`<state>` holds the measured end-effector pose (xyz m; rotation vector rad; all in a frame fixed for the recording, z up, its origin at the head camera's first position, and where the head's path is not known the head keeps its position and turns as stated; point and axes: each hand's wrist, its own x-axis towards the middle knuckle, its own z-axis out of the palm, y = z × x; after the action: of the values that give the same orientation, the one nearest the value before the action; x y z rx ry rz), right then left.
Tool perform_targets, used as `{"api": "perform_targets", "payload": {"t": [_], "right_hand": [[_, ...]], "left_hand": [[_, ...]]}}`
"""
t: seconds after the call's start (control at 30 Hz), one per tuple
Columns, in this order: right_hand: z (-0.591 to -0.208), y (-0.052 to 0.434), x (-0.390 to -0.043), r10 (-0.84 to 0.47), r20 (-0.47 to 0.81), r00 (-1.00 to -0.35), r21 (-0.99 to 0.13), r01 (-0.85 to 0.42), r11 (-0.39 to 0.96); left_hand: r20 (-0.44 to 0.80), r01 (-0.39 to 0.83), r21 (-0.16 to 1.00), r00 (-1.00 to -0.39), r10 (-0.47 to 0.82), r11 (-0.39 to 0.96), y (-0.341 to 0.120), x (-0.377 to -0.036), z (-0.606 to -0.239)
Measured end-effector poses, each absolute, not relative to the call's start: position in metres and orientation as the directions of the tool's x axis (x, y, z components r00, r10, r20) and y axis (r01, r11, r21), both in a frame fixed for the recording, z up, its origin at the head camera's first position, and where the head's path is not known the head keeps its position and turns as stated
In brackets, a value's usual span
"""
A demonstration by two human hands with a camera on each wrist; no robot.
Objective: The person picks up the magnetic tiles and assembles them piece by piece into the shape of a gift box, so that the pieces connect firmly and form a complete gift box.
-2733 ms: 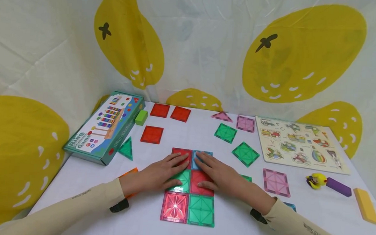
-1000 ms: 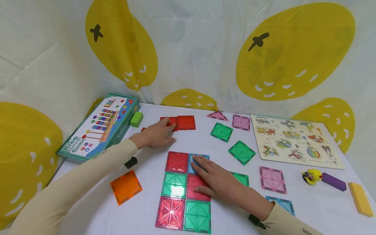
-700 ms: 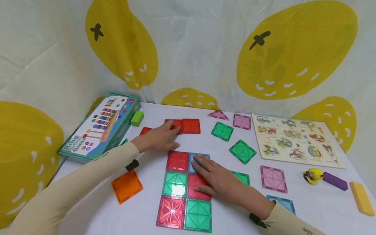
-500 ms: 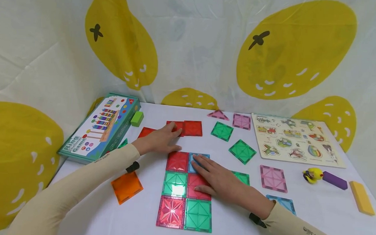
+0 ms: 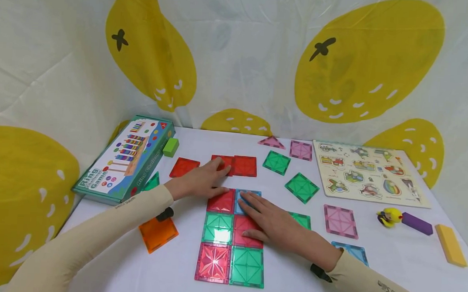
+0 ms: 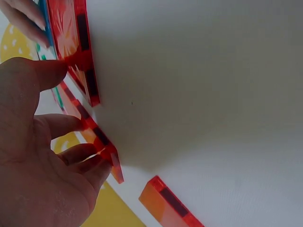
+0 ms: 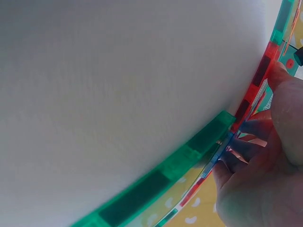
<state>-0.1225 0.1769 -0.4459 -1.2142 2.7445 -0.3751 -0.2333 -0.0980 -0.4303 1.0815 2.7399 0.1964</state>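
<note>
On the white table lies a grid of square magnetic tiles: a red tile and a blue tile at the far end, then a green tile beside a red tile, then a red and a green one. My left hand rests its fingers on a loose red tile, which abuts another red tile beyond the grid. Its thumb touches the grid's far red tile. My right hand lies over the blue tile and the middle red tile, fingers extended.
An orange tile, a red tile and a game box are on the left. Green tiles, pink tiles, a puzzle board, a yellow-headed toy and purple and yellow blocks are right.
My left hand left the grid and reached the far red tiles. Two of these, apart earlier, now sit side by side and have slid nearer to the grid. My right hand stays put.
</note>
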Motion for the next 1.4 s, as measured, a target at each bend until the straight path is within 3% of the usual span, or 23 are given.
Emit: {"api": "perform_targets", "payload": {"t": [0.6, 1.07, 1.27, 1.4], "right_hand": [[-0.445, 0.177, -0.122, -0.746, 0.000, -0.666, -0.263, -0.720, 0.643], [-0.442, 0.175, -0.124, -0.742, 0.010, -0.671, -0.238, -0.722, 0.649], [-0.435, 0.172, -0.134, -0.685, -0.055, -0.726, -0.242, -0.656, 0.715], [-0.431, 0.170, -0.142, -0.677, -0.136, -0.723, -0.290, -0.625, 0.725]], "left_hand": [[-0.124, 0.728, 0.210, -0.642, 0.756, 0.653, -0.098, -0.203, -0.432], [-0.110, 0.728, 0.193, -0.650, 0.752, 0.658, -0.103, -0.194, -0.439], [-0.083, 0.741, 0.171, -0.646, 0.758, 0.650, -0.104, -0.195, -0.441], [-0.076, 0.745, 0.169, -0.642, 0.763, 0.645, -0.105, -0.196, -0.440]]}}
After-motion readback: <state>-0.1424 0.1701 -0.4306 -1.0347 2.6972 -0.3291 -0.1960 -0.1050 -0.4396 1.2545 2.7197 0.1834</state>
